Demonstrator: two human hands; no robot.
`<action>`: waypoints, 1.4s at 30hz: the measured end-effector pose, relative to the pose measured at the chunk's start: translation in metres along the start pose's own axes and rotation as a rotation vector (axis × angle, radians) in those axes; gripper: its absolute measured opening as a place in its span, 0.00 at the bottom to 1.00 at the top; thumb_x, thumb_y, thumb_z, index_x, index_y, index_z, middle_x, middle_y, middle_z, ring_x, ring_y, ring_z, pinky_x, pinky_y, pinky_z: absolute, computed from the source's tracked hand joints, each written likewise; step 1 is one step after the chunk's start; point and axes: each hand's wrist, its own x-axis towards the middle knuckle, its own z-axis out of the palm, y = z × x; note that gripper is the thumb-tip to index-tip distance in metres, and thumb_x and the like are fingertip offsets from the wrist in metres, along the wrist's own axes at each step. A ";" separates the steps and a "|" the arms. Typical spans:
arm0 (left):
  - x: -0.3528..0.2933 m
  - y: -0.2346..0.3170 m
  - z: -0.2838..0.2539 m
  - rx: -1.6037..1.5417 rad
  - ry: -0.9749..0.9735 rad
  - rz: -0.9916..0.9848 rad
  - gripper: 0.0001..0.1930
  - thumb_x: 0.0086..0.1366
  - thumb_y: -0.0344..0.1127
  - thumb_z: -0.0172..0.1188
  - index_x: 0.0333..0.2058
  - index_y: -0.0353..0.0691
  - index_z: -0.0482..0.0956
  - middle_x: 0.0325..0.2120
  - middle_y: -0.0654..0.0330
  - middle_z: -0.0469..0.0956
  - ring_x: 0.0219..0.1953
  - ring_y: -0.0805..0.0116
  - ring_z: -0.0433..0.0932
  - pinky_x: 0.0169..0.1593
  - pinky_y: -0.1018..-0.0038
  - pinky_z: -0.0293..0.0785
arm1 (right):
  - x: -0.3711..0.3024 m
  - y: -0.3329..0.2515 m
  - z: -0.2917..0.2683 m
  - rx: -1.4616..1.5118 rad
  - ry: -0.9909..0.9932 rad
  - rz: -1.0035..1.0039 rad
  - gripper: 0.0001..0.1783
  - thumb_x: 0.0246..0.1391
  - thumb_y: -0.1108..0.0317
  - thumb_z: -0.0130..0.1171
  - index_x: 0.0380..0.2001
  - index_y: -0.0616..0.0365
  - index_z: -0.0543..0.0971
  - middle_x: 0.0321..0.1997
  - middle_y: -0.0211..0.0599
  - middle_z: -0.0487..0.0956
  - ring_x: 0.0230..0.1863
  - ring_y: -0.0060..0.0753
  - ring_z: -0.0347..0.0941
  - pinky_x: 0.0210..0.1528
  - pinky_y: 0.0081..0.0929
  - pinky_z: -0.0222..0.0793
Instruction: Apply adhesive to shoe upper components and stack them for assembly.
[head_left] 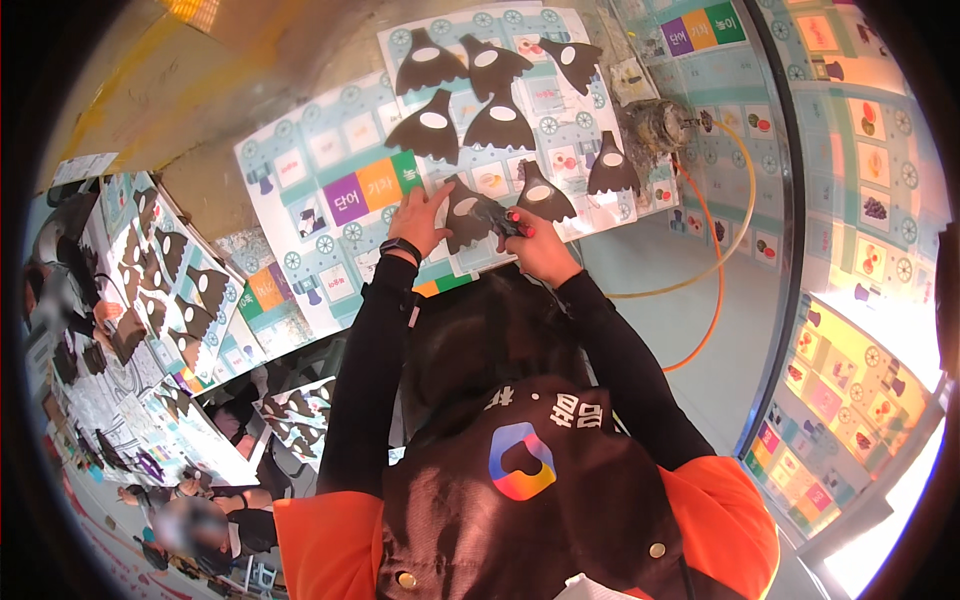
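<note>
The fingers of the left hand (420, 222) are spread apart and rest on the left edge of a dark, skirt-shaped piece (466, 222) with a white oval at its middle. The right hand (543, 252) has its fingers closed around a dark tool with red parts (513, 218), its front end over that same piece; its exact kind is hard to make out. Seven more dark pieces (502, 122) lie around the fingers: five beyond them, one just past the right fingers, and another farther to the right. Printed sheets (330, 265) with pale pictures and wheels spread under and beyond both hands. A yellow hose (752, 190) and an orange hose (718, 290) curve well to the right of the right fingers. Far left of the left fingers, another person's hand (105, 312) is near similar dark shapes.
</note>
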 end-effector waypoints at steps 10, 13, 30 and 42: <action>0.002 -0.004 -0.001 -0.036 -0.033 -0.002 0.49 0.47 0.37 0.78 0.67 0.68 0.61 0.44 0.54 0.68 0.52 0.50 0.73 0.53 0.58 0.73 | 0.016 0.003 0.012 -0.165 -0.002 0.047 0.18 0.46 0.71 0.55 0.43 0.64 0.78 0.29 0.53 0.80 0.30 0.51 0.78 0.37 0.38 0.71; 0.002 -0.005 -0.001 -0.014 -0.001 0.012 0.50 0.47 0.37 0.78 0.67 0.68 0.61 0.44 0.55 0.68 0.51 0.52 0.73 0.52 0.59 0.73 | 0.014 0.012 0.009 -0.228 -0.021 0.017 0.19 0.46 0.70 0.54 0.44 0.63 0.78 0.31 0.56 0.80 0.35 0.58 0.77 0.41 0.41 0.71; 0.003 -0.006 0.001 -0.022 -0.004 0.048 0.54 0.43 0.35 0.80 0.68 0.67 0.59 0.43 0.55 0.66 0.50 0.51 0.72 0.52 0.59 0.73 | 0.012 0.016 0.004 -0.289 0.080 -0.083 0.19 0.47 0.70 0.54 0.44 0.62 0.77 0.37 0.62 0.79 0.44 0.69 0.73 0.45 0.50 0.69; 0.003 -0.006 0.003 -0.022 0.004 0.052 0.54 0.43 0.36 0.80 0.68 0.67 0.59 0.43 0.55 0.66 0.50 0.51 0.72 0.52 0.58 0.73 | 0.012 0.006 -0.004 -0.330 0.104 -0.077 0.18 0.47 0.70 0.54 0.43 0.63 0.76 0.37 0.63 0.79 0.44 0.69 0.73 0.45 0.51 0.69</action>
